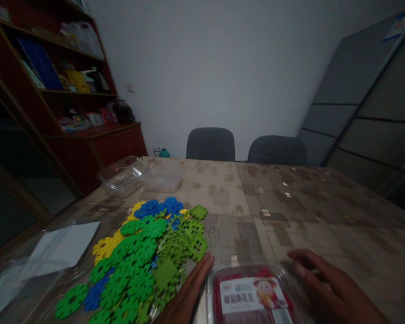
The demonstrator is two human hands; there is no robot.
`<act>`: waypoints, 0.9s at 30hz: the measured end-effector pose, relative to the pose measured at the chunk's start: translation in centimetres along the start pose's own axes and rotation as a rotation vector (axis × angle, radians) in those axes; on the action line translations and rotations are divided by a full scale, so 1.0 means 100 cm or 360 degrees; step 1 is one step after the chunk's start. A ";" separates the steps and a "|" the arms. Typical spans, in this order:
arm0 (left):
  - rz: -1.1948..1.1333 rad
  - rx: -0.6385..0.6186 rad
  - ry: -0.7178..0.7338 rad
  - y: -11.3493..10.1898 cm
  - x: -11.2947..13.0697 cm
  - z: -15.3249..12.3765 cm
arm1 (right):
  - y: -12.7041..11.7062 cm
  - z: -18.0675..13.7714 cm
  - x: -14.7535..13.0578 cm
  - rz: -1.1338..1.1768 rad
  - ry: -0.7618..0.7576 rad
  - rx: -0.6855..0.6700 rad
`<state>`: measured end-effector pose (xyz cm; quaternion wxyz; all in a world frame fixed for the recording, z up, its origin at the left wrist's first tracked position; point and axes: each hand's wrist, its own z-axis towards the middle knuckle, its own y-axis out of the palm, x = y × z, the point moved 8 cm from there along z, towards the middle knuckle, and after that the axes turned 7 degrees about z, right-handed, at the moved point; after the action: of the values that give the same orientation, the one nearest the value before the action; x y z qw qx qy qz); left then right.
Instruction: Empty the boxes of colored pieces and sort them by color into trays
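Note:
A clear plastic box (249, 310) with red pieces inside and a cartoon label on its top stands at the near edge of the table. Along its left side lies my left hand (191, 292), fingers stretched out and seen edge-on; whether it presses on the box I cannot tell. My right hand (330, 288) is at the box's right side, palm inward, fingers loosely extended with nothing visible in them. Left of the box spreads a pile of plastic toy pieces: green discs (135, 261), lime square pieces (182, 243), blue discs (158, 207) and yellow discs (104, 247).
Clear plastic trays (123, 175) stand at the table's far left. Clear plastic with a white sheet (65, 243) lies at the left edge. Two grey chairs (211, 144) are behind the patterned table (219, 180). A red-brown shelf unit (97, 139) stands left.

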<state>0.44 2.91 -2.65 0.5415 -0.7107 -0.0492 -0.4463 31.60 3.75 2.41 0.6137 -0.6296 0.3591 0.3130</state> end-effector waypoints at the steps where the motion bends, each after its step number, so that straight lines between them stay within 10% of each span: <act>1: -0.0013 0.0045 -0.0030 0.005 -0.006 0.002 | 0.002 0.012 -0.017 -0.0056 -0.0110 -0.0048; 6: 0.0154 0.0315 0.0072 0.003 -0.011 0.002 | 0.064 0.050 -0.088 -0.0061 -0.0533 -0.0563; 13: 0.0274 0.0409 0.0222 -0.014 0.001 0.001 | 0.133 0.077 -0.095 0.0318 -0.0209 -0.0917; 20: -0.0137 0.0286 -0.0041 0.013 -0.023 0.034 | 0.141 0.067 -0.099 0.0551 -0.0169 -0.0824; 27: -0.0490 0.0058 0.0008 0.031 0.003 0.049 | 0.128 0.054 -0.116 0.0438 -0.0435 -0.0571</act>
<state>5.17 5.53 -4.80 0.4796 -0.6837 -0.1644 -0.5249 14.80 10.02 4.85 0.4868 -0.6255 0.2939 0.5342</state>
